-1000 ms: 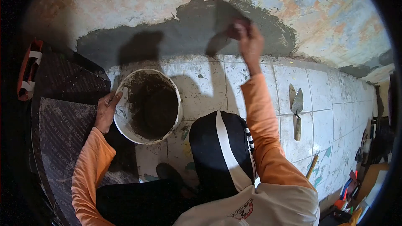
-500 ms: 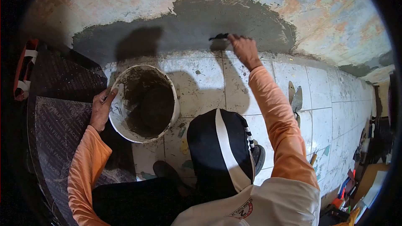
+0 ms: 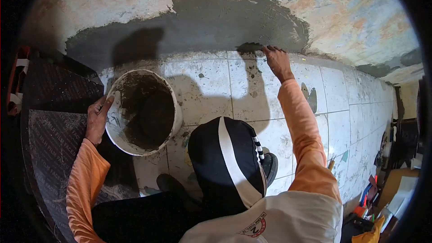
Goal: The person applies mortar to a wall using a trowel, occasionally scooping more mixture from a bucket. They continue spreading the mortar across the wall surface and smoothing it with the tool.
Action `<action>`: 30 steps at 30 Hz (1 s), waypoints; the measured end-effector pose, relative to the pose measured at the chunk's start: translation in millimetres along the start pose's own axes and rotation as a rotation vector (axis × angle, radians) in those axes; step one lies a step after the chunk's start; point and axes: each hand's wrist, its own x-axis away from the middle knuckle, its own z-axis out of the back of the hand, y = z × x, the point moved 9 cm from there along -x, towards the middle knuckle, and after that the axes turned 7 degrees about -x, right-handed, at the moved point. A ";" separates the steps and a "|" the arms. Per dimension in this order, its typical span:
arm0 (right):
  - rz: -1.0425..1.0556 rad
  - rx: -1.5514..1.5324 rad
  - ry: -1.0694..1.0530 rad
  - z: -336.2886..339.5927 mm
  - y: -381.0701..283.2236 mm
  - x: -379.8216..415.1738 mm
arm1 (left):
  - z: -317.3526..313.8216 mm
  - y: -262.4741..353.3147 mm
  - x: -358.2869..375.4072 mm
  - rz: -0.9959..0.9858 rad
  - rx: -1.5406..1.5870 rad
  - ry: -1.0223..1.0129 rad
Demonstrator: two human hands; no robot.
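at the wall foot, ahead of the right hand (image 3: pixel 277 63): dark tool (image 3: pixel 255 46), sticking out to the left of the fingers. thin, seen nearly edge-on; exact type can't be told.
right grip: fingers closed narrow on the tool's near end, arm stretched forward.
tool contact: at the lower edge of the patch (image 3: pixel 202 27), close to where wall (image 3: pixel 108 0) meets tiles (image 3: pixel 335 78); whether it presses or hovers, can't tell.
left grip: left hand (image 3: pixel 95 119) pinching the bucket (image 3: pixel 179 110) by its rim, thumb over the inside, fingers outside.
bucket: just right of the left hand, well apart from the right one, mouth facing up toward the head; tilt can't be told.
mortar (image 3: pixel 155 119): grey-brown, inside the bucket, smeared up the inner wall.
patch: dark grey, spreads left of and above the right grip, ragged top edge.
trowel (image 3: pixel 313 99): on the tiles, right of and nearer than the right hand, handle hidden by the sleeve (image 3: pixel 299 117). not in use.
board (image 3: pixel 58 148): left of the left hand, printed, dusty.
step: looks like smoothing the patch along its bottom edge.
next move calls for: judging from this, a flat, even tool angle along the wall foot, light pressure, bucket steady in the left grip.
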 end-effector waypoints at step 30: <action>-0.028 0.124 0.002 -53.3 16.2 20.8 | 0.1 -10.0 -3.1 0.072 0.070 -0.004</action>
